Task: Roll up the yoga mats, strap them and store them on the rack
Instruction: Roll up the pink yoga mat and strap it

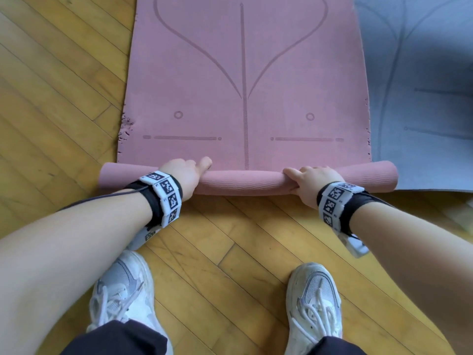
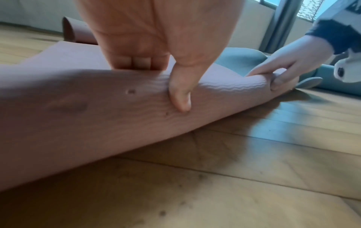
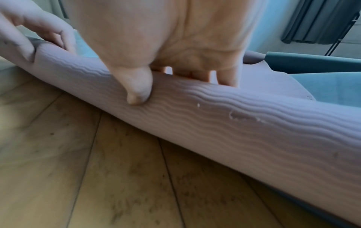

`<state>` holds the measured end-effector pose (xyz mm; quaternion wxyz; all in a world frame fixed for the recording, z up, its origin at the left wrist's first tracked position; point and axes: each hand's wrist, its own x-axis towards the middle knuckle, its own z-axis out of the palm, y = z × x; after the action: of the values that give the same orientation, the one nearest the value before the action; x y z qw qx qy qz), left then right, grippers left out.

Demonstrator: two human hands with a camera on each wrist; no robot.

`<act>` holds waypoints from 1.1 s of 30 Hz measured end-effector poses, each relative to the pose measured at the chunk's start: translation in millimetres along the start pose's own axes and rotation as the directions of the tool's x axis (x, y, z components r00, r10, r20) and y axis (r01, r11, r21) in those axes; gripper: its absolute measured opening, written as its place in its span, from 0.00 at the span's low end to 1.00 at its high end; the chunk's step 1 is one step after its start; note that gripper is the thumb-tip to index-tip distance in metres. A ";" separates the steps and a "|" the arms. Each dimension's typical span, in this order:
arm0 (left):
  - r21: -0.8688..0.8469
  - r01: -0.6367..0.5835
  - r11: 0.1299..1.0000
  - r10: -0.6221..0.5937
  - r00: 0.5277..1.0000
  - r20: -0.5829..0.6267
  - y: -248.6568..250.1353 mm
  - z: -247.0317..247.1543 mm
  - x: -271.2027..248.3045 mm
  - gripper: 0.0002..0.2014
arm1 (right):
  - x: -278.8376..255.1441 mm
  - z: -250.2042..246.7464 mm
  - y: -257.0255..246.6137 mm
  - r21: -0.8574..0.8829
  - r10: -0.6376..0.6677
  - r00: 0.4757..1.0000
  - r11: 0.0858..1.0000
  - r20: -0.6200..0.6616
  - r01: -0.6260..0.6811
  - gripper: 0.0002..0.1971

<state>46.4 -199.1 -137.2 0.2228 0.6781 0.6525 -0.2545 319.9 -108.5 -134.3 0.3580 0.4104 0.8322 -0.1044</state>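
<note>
Head view: my left hand (image 1: 183, 176) and right hand (image 1: 311, 184) clasp the pink mat (image 1: 243, 73), its roll at 6 o'clock on the floor (image 1: 51, 98).
Left wrist view: thumb (image 2: 180, 92) presses; uneven pushing could skew the roll.
Right wrist view: fingers (image 3: 226, 77) curl over; a loose core may spring open.

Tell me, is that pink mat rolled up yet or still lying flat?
Only just started. The pink mat has a thin roll at its near end, gripped by the left hand and right hand; the rest lies flat.
</note>
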 end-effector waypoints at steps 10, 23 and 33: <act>-0.078 0.069 0.995 -0.085 0.972 -0.217 -4.3 9.3 -6.0 0.26 | -10.9 9.9 -17.6 0.069 0.081 0.987 0.995 -0.141 -0.072 0.40; 0.049 0.074 0.996 -0.068 0.992 -0.108 5.9 17.0 -3.7 0.35 | 19.5 -2.0 -11.7 0.060 0.122 0.992 0.991 -0.037 -0.120 0.39; 0.116 0.128 0.985 -0.116 0.988 -0.107 -2.8 10.8 26.2 0.48 | 7.0 0.3 -23.5 0.068 0.097 0.974 0.994 -0.203 -0.085 0.40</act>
<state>43.6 -185.7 -162.1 0.1320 0.6612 0.6862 -0.2730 299.4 -119.4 -142.1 0.2619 0.4672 0.8416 -0.0691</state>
